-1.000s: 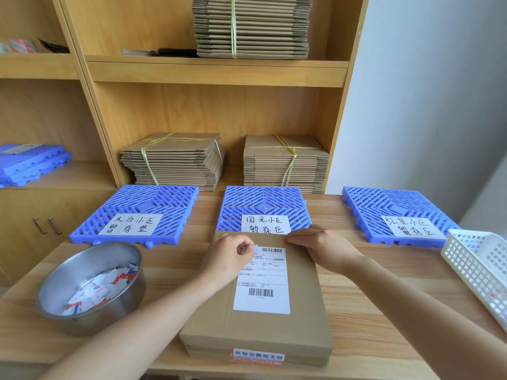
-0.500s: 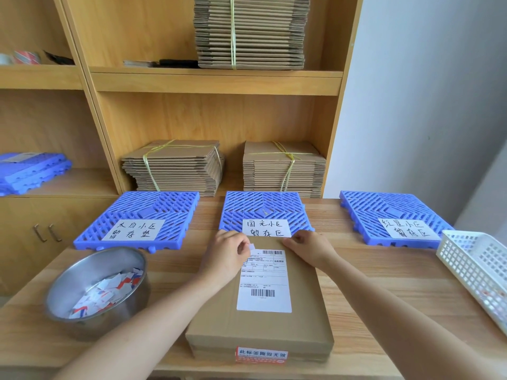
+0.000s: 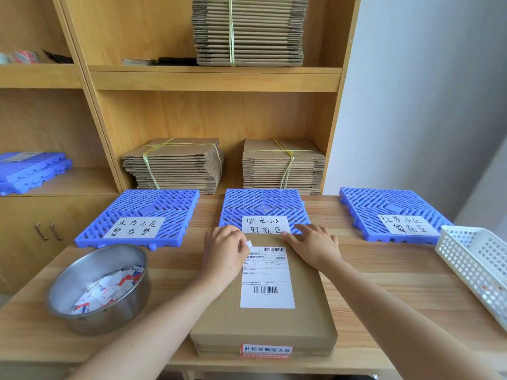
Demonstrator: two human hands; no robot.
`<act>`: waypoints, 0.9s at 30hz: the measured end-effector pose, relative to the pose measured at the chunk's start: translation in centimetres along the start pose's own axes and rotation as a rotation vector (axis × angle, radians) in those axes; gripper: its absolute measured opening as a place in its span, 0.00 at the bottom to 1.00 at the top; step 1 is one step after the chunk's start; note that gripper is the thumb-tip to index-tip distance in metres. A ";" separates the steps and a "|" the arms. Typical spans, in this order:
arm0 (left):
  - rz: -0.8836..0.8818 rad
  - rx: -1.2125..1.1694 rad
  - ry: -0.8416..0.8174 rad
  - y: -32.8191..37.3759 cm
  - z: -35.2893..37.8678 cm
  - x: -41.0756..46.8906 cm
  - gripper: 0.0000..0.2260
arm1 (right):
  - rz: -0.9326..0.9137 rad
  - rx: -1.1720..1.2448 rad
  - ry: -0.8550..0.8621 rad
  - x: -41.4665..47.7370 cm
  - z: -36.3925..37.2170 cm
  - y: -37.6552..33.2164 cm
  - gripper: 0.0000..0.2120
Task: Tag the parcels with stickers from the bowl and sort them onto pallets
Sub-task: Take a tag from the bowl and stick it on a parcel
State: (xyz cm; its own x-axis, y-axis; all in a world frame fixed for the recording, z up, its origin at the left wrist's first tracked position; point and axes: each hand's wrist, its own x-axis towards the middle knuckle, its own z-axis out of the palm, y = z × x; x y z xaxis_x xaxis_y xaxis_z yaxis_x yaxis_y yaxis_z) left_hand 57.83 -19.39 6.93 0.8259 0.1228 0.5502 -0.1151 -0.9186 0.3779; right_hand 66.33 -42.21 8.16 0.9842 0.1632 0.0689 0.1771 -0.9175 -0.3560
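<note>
Near edge of wooden table (image 3: pixel 384 283): one parcel (image 3: pixel 263 322), a flat brown carton lying face up, with a red seal strip (image 3: pixel 266 352) on its front side and a white shipping label (image 3: pixel 267 278) on top.

On the parcel: left hand (image 3: pixel 223 256), fingers curled, thumb and forefinger pinching a small white sticker (image 3: pixel 249 244) at the label's far-left corner. Right hand (image 3: pixel 315 245), fingers straight and flat, pressing the parcel's far edge.

Left of the parcel: steel bowl (image 3: pixel 90 267) holding loose red, white and blue stickers (image 3: pixel 109 289). Far right: white plastic basket (image 3: pixel 472 267).

Beyond the hands: three blue pallets, each bearing a handwritten paper sign: left pallet (image 3: pixel 153 204), middle pallet (image 3: pixel 263 204) just past the parcel, right pallet (image 3: pixel 384 204).

Shelving behind: two tied bundles of flattened cartons (image 3: pixel 175 165), a taller bundle (image 3: pixel 249 31) above, spare blue pallets (image 3: pixel 30 171) at left.
</note>
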 end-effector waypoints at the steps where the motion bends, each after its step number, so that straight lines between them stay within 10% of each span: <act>1: 0.012 0.010 0.008 0.0 0.0 0.0 0.06 | -0.007 -0.020 -0.005 -0.1 -0.1 0.1 0.34; 27: 0.077 0.074 0.016 -0.2 0.7 -0.2 0.04 | 0.008 0.094 0.064 0.3 0.5 -0.3 0.24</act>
State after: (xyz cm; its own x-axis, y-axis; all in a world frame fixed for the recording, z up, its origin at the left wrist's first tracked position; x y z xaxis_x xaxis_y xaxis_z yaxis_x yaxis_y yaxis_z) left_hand 58.06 -19.51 6.17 0.8072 0.0557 0.5876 -0.1368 -0.9507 0.2781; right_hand 66.52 -41.67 7.82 0.9837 0.1300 0.1245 0.1723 -0.8800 -0.4426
